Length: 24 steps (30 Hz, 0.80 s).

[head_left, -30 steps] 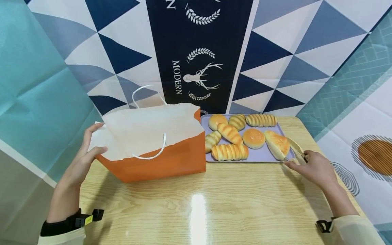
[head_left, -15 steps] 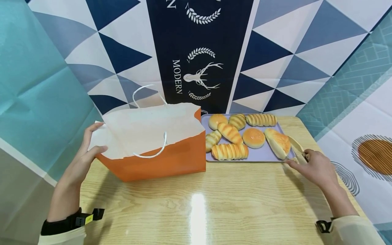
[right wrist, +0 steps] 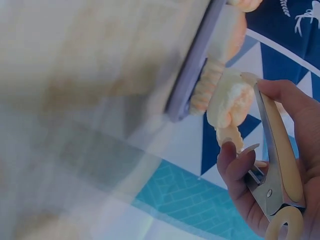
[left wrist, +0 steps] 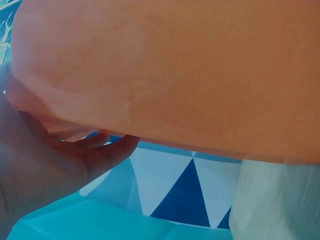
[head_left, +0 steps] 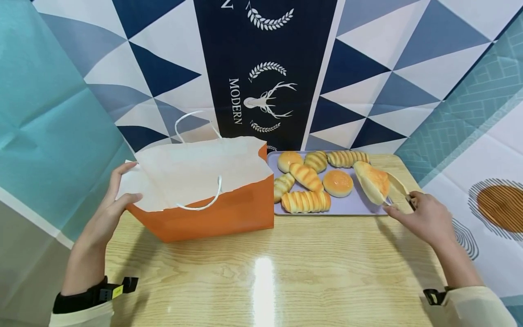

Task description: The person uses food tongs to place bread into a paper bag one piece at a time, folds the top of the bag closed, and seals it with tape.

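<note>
My left hand (head_left: pixel 104 209) grips the left side of the mouth of an orange paper bag (head_left: pixel 229 213) with a white inside and white cord handles. In the left wrist view, its fingertips (left wrist: pixel 125 145) lie along the bag's edge. At the right, my right hand (head_left: pixel 426 220) holds food tongs (right wrist: pixel 281 145) with beige handle covers and a metal hinge. Between the tongs' tips is a wedge-shaped bread (head_left: pixel 372 181), tilted over the right end of a lilac tray (head_left: pixel 347 206). One tong arm (head_left: pixel 397 188) shows along the bread's right side.
Several other breads share the tray, among them a round bun (head_left: pixel 337 183) and a ridged roll (head_left: pixel 306 202). The bag stands against the tray's left end on a wooden table (head_left: pixel 310 268). A patterned cloth backdrop (head_left: pixel 261 54) rises behind.
My right hand has raised the tongs and the wedge-shaped bread slightly, up from the tray, and the bread tilts more. My left hand and the bag stay in place.
</note>
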Each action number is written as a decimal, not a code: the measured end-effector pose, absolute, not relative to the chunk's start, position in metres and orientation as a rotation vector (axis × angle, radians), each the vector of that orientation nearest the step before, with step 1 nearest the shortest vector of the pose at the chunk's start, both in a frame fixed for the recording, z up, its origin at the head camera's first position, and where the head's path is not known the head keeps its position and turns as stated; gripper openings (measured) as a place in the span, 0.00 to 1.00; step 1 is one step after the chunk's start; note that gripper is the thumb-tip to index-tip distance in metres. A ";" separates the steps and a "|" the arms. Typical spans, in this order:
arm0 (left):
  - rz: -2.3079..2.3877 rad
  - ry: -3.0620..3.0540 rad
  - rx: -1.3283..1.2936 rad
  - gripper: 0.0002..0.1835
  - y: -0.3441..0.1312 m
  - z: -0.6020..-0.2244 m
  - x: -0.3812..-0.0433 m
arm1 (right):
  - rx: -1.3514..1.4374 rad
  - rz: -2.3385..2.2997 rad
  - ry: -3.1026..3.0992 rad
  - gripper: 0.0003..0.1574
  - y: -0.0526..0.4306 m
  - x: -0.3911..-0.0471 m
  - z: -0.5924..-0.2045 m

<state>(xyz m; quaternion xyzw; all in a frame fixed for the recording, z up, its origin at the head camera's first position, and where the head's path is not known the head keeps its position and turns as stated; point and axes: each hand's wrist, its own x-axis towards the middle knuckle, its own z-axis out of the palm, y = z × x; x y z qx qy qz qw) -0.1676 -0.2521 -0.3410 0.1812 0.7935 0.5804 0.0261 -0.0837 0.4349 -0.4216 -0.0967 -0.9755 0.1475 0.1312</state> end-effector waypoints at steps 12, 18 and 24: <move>1.792 2.458 0.570 0.31 -0.253 -0.342 -0.167 | -0.253 0.452 -2.825 0.56 0.412 -0.094 -0.388; 1.803 2.441 0.568 0.32 -0.254 -0.344 -0.167 | -0.187 0.446 -2.814 0.56 0.397 -0.098 -0.374; 1.811 2.440 0.600 0.33 -0.255 -0.344 -0.169 | -0.144 0.467 -2.780 0.54 0.383 -0.105 -0.363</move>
